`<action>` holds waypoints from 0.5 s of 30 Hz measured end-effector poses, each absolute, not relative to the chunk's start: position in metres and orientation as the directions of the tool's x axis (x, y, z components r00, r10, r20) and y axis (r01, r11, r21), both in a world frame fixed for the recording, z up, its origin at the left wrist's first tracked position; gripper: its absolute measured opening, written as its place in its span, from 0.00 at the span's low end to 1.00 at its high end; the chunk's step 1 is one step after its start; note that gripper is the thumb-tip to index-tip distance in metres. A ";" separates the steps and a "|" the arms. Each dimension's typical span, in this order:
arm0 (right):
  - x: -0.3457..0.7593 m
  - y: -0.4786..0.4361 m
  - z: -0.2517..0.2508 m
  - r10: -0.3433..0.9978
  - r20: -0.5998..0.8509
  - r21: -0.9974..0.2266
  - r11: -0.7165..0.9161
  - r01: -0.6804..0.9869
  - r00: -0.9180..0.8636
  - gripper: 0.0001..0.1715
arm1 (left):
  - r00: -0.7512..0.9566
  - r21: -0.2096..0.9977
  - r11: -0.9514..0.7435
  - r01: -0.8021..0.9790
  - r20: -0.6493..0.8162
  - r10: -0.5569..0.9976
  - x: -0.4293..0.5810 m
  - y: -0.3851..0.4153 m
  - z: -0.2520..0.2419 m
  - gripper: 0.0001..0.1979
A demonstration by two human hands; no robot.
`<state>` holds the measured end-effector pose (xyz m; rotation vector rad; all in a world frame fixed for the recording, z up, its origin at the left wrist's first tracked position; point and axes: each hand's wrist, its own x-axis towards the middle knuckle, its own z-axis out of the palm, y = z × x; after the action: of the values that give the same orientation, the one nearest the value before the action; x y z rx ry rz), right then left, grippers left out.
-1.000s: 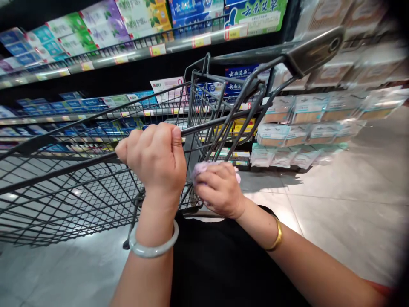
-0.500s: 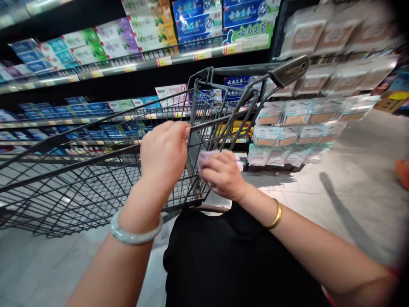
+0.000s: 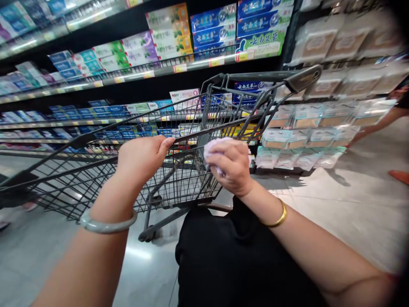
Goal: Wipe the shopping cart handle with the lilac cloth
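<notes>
A dark wire shopping cart point(image 3: 191, 187) stands tilted in front of me, its handle bar point(image 3: 265, 76) at the upper right. My left hand point(image 3: 142, 157) is closed around the cart's top side rail. My right hand point(image 3: 231, 166) holds a crumpled pale pink cloth point(image 3: 212, 147) pressed against the rail at the cart's rear end. A pale green bangle sits on my left wrist and a gold bangle on my right.
Store shelves point(image 3: 143, 74) with boxed toothpaste fill the left and middle. Hanging packets point(image 3: 319, 123) cover a rack on the right. Another person's arm point(image 3: 377, 125) shows at the right edge, over a grey tiled floor point(image 3: 351, 204).
The cart sits lower and more level in view. My left hand slid back along the rail. My right hand rose with the cloth onto the rail. A person's arm entered at right.
</notes>
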<state>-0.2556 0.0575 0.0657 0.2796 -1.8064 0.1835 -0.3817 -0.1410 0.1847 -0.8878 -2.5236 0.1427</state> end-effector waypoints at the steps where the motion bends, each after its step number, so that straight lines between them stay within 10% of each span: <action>1: -0.258 0.055 0.068 -0.061 0.974 0.000 0.963 -0.271 -0.219 0.08 | -0.685 -0.245 0.791 0.561 0.398 0.610 -0.381 -0.140 0.184 0.37; 7: -0.264 0.040 0.054 -0.342 0.885 0.230 0.912 -0.341 -0.317 0.08 | -0.681 -0.221 0.800 0.557 0.430 0.593 -0.379 -0.140 0.181 0.39; 15: -0.267 0.039 0.115 -0.042 0.994 0.017 0.972 -0.235 -0.102 0.08 | -0.655 -0.212 0.796 0.568 0.469 0.592 -0.365 -0.148 0.178 0.40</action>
<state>-0.2674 0.0390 0.1148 0.2118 -1.6694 0.1641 -0.3649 -0.1477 0.1782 -0.8613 -2.4558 0.0623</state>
